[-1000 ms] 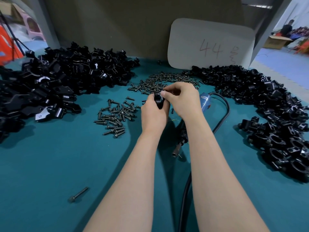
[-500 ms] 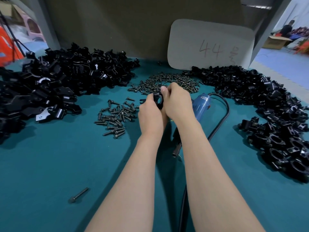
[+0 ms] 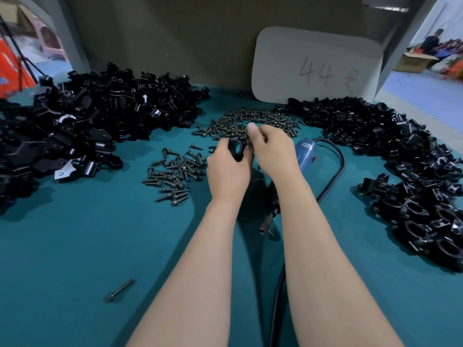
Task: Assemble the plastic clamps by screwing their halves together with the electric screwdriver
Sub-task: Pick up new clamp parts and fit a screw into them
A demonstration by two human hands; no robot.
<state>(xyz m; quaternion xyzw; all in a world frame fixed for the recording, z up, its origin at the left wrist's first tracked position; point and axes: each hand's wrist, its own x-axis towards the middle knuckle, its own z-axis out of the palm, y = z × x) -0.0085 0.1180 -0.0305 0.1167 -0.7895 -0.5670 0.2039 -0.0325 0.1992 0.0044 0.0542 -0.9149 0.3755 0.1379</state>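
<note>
"44" handwritten on the white board

We see a plain teal surface. On it, the left pile and the right pile of clamp halves are black, and so is the clamp at the middle. The screws in the far heap and the near heap look dark grey-brown to us; the lone screw is dark grey. We find the screwdriver blue-bodied with a black nose, its cord black. The card is off-white with "44" handwritten in faded red-brown. The wall is drab olive, the floor pale blue, the box tan.
</note>
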